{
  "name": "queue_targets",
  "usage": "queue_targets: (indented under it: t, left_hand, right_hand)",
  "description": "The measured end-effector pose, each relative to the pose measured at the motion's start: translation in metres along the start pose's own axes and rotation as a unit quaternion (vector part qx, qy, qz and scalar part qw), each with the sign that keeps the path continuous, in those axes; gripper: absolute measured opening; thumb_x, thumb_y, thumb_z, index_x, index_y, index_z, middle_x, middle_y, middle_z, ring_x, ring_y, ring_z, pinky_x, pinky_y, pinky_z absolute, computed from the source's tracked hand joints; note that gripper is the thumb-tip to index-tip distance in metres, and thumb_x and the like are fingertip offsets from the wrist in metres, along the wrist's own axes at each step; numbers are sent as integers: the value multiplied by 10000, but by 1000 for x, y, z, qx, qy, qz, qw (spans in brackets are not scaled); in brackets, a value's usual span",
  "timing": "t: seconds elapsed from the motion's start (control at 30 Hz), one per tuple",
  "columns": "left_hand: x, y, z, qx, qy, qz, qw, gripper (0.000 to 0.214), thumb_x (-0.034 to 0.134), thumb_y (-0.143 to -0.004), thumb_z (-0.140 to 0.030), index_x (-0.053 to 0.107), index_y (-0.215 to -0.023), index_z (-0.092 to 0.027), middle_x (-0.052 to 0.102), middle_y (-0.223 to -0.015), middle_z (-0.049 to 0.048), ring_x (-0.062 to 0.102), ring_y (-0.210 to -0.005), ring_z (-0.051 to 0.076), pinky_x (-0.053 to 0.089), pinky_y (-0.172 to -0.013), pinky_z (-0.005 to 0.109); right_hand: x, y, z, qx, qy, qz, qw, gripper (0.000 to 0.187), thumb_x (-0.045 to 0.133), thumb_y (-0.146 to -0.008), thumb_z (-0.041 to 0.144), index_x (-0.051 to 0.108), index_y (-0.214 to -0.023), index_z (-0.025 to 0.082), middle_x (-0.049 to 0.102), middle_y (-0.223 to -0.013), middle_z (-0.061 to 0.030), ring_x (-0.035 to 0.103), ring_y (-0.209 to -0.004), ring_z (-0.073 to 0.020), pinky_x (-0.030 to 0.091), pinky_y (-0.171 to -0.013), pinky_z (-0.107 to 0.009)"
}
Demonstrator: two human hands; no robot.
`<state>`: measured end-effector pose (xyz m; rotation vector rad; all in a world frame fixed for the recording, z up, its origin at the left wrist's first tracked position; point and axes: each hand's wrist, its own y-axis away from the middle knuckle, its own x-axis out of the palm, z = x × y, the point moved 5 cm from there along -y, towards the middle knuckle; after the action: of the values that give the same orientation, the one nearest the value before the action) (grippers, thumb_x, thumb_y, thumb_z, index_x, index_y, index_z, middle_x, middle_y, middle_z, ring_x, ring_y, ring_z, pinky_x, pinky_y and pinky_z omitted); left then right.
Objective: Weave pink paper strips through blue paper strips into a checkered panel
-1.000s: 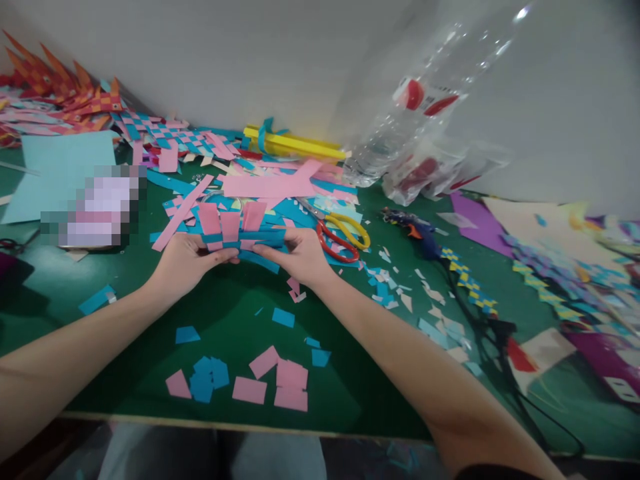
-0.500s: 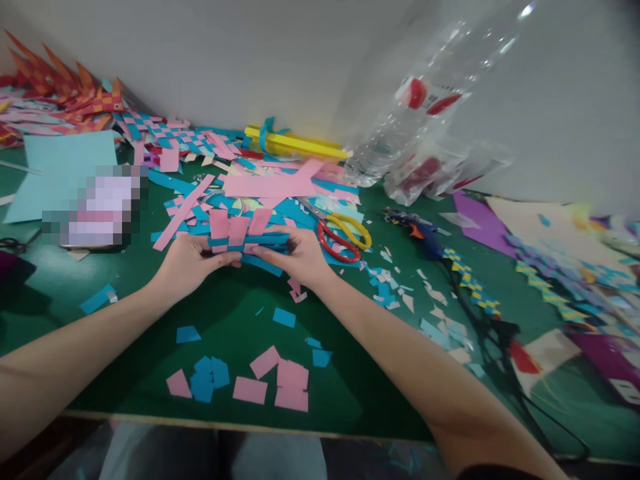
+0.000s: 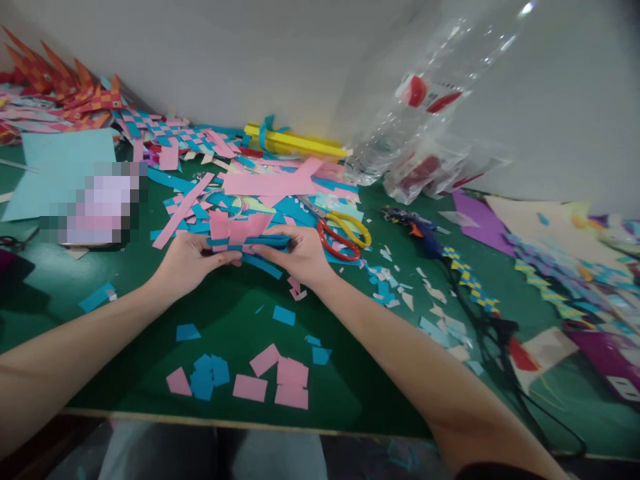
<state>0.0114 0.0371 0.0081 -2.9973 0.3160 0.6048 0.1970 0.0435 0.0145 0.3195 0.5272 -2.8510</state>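
Between both hands is a piece of woven paper strips (image 3: 234,231), blue bands running sideways with pink strips standing up through them. My left hand (image 3: 193,261) pinches its left end, thumb in front. My right hand (image 3: 303,257) grips the right end, where the blue bands stick out, with the thumb pressing near the middle. The fingers behind the weave are partly hidden. Just right of my right hand lie scissors (image 3: 345,237) with one red and one yellow handle. Loose pink cut pieces (image 3: 250,389) and blue cut pieces (image 3: 203,378) lie on the table closer to me.
A heap of paper strips (image 3: 270,183) spreads behind the hands. A phone-like blurred object (image 3: 100,210) and a light blue sheet (image 3: 65,160) are at left. A plastic bottle (image 3: 425,100) leans at the back. A glue gun (image 3: 425,240) with a dark cable lies right.
The pink strips standing up from the weave have shifted, with the middle and right ones now leaning together. Both hands stay in nearly the same place.
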Motion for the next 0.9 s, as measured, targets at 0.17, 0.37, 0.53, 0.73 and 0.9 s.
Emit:
queue_targets:
  t: [0.17, 0.37, 0.53, 0.73, 0.9]
  left_hand:
    - [1, 0, -1, -3, 12, 9, 1000, 204, 754, -702, -444, 770, -680, -241, 773, -740, 21, 734, -779, 239, 591, -763, 331]
    - [0, 0, -1, -2, 8, 6, 1000, 192, 754, -719, -412, 776, -715, -222, 775, -750, 20, 732, -766, 212, 581, -777, 299]
    - [1, 1, -4, -4, 12, 4, 1000, 175, 754, -711, -389, 759, -661, -222, 773, -741, 20, 731, -774, 227, 586, -777, 316]
    - [0, 0, -3, -6, -8, 5, 1000, 208, 752, -720, -412, 762, -665, -212, 769, -739, 45, 732, -761, 238, 585, -762, 335]
    - [-2, -1, 3, -25, -8, -9, 1000, 276, 766, -700, -473, 759, -669, -199, 770, -723, 55, 732, -723, 239, 585, -667, 309]
  right_hand:
    - [-1, 0, -1, 4, -16, -17, 1000, 184, 813, -700, 382, 743, -779, 231, 745, -773, 8, 685, -718, -165, 563, -686, -310]
    - [-1, 0, -5, -25, -44, -30, 998, 113, 820, -697, 317, 740, -749, 256, 745, -790, 24, 701, -781, -169, 585, -754, -320]
    - [2, 0, -11, -25, -65, 13, 997, 112, 766, -767, 333, 767, -855, 265, 756, -889, 7, 709, -864, -183, 581, -807, -337]
    - [1, -1, -8, -33, -46, 12, 998, 104, 740, -785, 338, 769, -851, 263, 747, -912, 6, 697, -877, -179, 570, -817, -330]
    - [-1, -1, -5, -38, -31, -19, 999, 121, 702, -802, 333, 750, -850, 232, 740, -889, 0, 681, -835, -165, 558, -768, -306]
